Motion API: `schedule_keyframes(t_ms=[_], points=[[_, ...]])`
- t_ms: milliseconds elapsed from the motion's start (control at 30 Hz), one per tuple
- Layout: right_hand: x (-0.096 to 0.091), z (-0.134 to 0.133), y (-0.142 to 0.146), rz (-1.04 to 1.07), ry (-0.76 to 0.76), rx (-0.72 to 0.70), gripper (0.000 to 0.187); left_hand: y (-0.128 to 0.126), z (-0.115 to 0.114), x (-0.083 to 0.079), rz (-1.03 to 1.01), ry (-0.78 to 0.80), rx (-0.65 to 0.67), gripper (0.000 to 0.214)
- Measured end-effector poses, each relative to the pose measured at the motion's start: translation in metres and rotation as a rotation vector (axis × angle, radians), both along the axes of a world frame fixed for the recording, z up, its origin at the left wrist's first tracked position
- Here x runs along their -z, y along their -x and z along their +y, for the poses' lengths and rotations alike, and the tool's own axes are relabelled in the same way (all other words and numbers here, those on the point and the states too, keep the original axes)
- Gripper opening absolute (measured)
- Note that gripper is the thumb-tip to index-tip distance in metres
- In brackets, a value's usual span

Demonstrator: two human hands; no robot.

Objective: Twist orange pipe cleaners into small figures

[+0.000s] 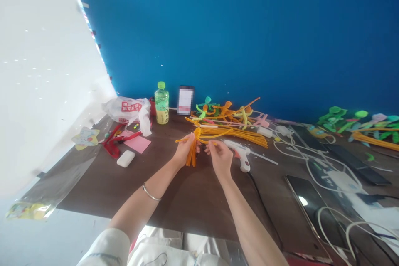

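Closest to my lens, a white sleeve [106, 249] enters at the lower left, and a thin metal bangle [151, 192] circles the left wrist. Ahead of it, the left hand [184, 150] is curled closed around an orange pipe-cleaner bundle [191, 151], whose folded strands hang below the fingers over the brown counter [193, 203]. The right hand [220, 158] is nearly closed just beside it, its thumb and forefinger pinching a thin orange strand that runs from the bundle.

Right behind the hands lies a loose pile of orange pipe cleaners [237, 137], and a white-and-pink hot glue gun [241, 154] rests on its side just right of the right hand, trailing a black cord [262, 203]. Farther back stand a green-capped drink bottle [161, 104] and a pixelated card [185, 99], with pipe-cleaner figures [222, 112] heaped against the blue wall [237, 29]. To the left I can make out a white plastic bag [127, 110], pink sticky notes [137, 143], a white rounded case [125, 158] and a red object I can't identify [114, 143]. To the right, a dark smartphone [311, 212] lies among white cables [330, 232].
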State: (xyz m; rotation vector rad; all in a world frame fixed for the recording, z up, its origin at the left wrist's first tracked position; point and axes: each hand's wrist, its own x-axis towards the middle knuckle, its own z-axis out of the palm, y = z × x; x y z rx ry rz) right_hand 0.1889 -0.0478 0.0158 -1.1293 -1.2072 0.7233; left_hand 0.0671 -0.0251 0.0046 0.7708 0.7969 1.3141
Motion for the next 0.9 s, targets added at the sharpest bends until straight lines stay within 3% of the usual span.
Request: schedule_keyframes(t_ms=[167,300,500,633,767,900], points=[[0.0,-0.001,0.001,-0.01,0.001,-0.007,0.027,0.0,0.0,0.002,0.005,-0.064,-0.007,0.037],[-0.001,-0.001,0.001,-0.012,-0.011,-0.02,0.026,-0.001,0.002,0.003,-0.019,-0.025,0.015,0.039],[0.0,0.001,-0.002,0.007,-0.02,0.009,0.025,0.015,0.01,-0.002,-0.222,0.106,0.117,0.051],[0.002,0.004,-0.005,0.024,-0.023,0.008,0.023,0.038,0.016,-0.007,-0.244,0.146,0.289,0.062],[0.004,0.006,-0.006,0.002,-0.026,-0.013,0.021,0.053,0.021,-0.008,-0.153,0.164,0.368,0.052],[0.005,0.007,-0.005,-0.009,-0.006,-0.038,0.02,0.047,0.021,-0.001,0.034,0.012,0.29,0.034]])
